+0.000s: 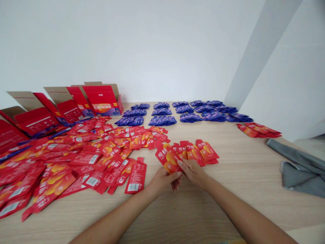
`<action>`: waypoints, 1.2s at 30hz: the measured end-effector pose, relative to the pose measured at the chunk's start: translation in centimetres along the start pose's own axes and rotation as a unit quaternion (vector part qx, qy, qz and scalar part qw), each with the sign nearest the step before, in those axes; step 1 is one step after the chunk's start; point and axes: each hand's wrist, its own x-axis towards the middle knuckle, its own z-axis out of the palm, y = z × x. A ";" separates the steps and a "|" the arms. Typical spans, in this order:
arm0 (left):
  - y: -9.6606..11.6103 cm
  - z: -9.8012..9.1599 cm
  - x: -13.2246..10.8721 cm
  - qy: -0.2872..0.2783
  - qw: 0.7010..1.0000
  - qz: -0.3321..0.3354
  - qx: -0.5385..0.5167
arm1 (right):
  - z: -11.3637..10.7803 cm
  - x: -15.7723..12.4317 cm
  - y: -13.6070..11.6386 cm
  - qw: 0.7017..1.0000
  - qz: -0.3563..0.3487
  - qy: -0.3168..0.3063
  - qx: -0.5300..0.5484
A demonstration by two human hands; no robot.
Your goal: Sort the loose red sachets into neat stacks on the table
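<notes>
Both hands meet at the middle of a wooden table (241, 176). My left hand (164, 179) is closed, pinching the lower edge of a fan of red sachets (188, 152) with orange fruit pictures. My right hand (194, 171) is also closed on the same fan from the right side, fingers over the sachets' bottom ends. The fan spreads up and to the right from the hands. A single red sachet (135, 178) lies back-side up just left of my left hand.
A big loose pile of red sachets (63, 162) covers the table's left. Open red cartons (101, 100) stand at the back left. Stacks of blue sachets (188, 110) line the back. More red sachets (259, 130) and a grey cloth (299, 166) lie at right.
</notes>
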 end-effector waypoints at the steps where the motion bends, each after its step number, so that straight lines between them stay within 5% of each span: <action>1: 0.0 -0.2 0.0 -0.003 1.000 -0.006 -0.005 | -0.1 0.0 0.0 1.000 -0.008 0.002 -0.020; 9: -0.3 -0.3 -0.1 0.003 0.994 -0.045 0.103 | -0.8 0.5 -0.5 0.994 0.010 0.100 -0.039; 15: -0.1 -2.1 1.1 0.156 0.983 0.039 0.089 | -8.1 0.8 4.8 0.953 0.142 0.267 0.033; 20: 0.2 -3.3 2.2 0.271 0.962 0.026 0.012 | -12.7 0.1 9.2 0.936 0.238 0.232 -0.116; 25: 2.8 -2.1 2.9 0.228 0.969 -0.049 -0.084 | -12.1 -0.1 9.9 0.921 0.269 0.215 -0.181; 30: 5.6 -0.6 4.6 0.133 0.982 -0.121 -0.056 | -10.6 0.4 9.4 0.905 0.280 0.218 -0.234; 36: 4.3 1.8 8.2 0.137 0.985 -0.104 -0.005 | -8.5 0.9 8.0 0.902 0.274 0.172 -0.287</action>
